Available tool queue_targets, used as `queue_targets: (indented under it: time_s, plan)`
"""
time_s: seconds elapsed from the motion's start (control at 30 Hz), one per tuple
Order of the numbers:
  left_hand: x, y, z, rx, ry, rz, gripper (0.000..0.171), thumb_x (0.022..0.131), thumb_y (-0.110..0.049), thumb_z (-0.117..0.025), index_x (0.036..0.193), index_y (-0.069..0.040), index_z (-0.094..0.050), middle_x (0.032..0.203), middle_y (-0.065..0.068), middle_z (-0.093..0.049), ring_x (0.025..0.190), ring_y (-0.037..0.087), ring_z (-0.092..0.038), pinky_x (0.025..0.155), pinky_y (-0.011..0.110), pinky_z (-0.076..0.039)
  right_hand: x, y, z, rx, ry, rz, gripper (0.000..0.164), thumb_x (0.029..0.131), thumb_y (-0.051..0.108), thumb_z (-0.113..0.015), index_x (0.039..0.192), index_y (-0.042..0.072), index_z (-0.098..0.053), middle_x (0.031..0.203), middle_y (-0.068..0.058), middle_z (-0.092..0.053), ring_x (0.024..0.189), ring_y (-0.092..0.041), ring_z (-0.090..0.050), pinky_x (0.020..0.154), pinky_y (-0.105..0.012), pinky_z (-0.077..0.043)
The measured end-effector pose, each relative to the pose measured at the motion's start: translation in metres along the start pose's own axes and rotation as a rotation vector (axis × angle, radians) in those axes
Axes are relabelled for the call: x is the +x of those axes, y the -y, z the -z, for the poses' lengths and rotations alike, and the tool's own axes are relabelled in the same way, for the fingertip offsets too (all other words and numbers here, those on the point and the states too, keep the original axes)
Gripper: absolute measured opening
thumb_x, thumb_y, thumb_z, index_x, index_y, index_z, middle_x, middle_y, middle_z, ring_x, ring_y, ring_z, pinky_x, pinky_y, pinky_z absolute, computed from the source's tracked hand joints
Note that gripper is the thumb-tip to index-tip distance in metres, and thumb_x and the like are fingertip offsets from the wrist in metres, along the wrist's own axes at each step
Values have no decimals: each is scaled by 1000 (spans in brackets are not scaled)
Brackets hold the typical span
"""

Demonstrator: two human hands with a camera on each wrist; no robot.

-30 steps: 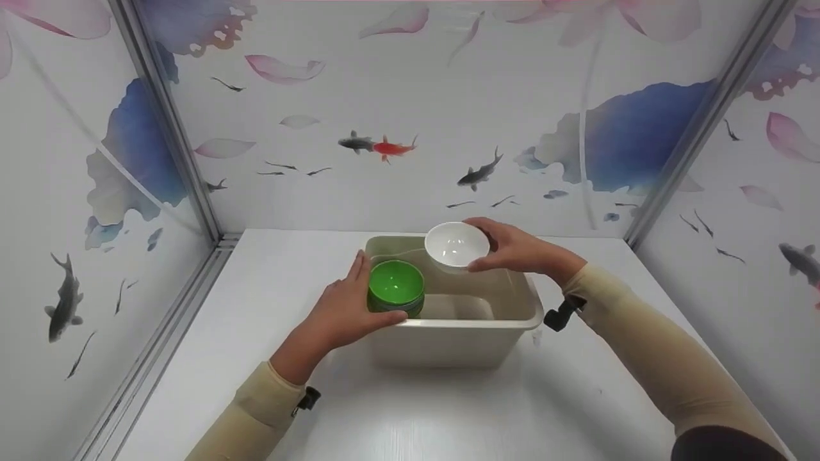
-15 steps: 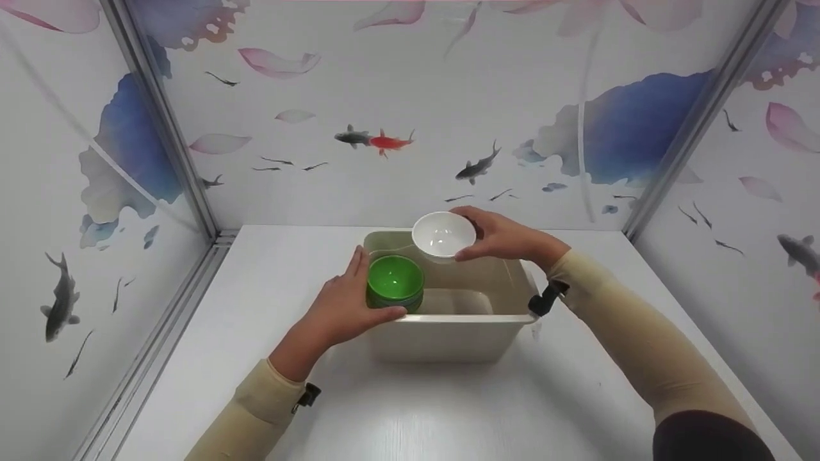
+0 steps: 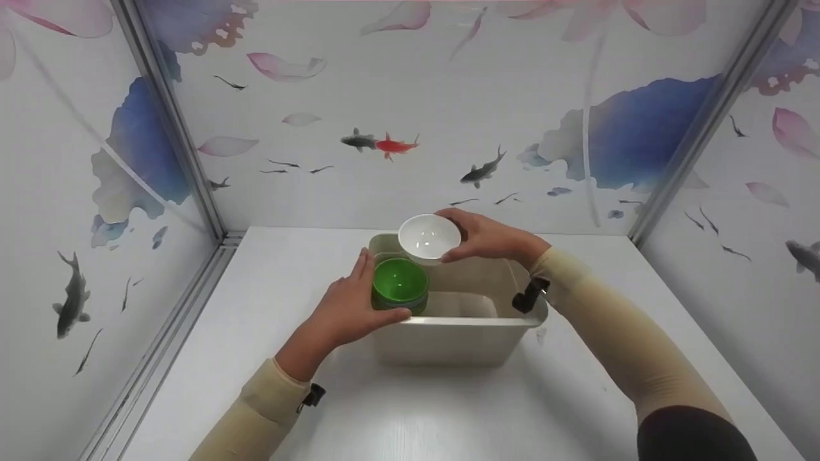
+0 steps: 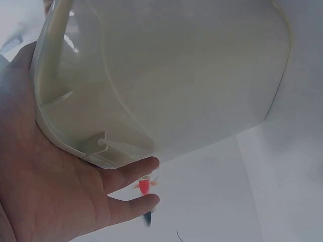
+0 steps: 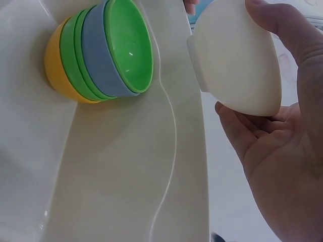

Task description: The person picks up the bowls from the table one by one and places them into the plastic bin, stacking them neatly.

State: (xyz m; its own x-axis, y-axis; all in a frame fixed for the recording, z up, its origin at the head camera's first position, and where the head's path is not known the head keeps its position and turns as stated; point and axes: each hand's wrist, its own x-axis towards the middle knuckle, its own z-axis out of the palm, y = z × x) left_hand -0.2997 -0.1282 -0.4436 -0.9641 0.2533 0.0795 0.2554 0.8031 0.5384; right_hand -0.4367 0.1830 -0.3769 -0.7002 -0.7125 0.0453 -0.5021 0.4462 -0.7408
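My right hand pinches a white bowl by its right side, thumb in front. The bowl hangs above the back left of a beige plastic bin, its inside tilted toward the head camera. Down in the bin's left end stands a stack of bowls, a green bowl on top. The right wrist view also shows a blue bowl and an orange bowl in that stack. Across the bin's left corner lies my left hand, fingers straight outside it, thumb along the front rim.
The bin stands on a white table near the back wall. Printed panels with fish and petals enclose the table on the left, back and right. Metal posts mark the back corners.
My right hand has carried the white bowl leftward, from over the bin's middle to just behind the green bowl. The left hand keeps its place on the bin.
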Motion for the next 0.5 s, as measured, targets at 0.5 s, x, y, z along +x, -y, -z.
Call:
queue_targets:
  time_s: [0.5]
  plan:
    - [-2,5,-2,0,-4,8,147,77,-97,-69,179,-12,-5,186,9,-14,152,48,-47,119,68,-43,23,-15,-26,29,15,7,91,88,32,-95,163,14,-47,150,-7,-62,133,-26,-60,115,-49,-48]
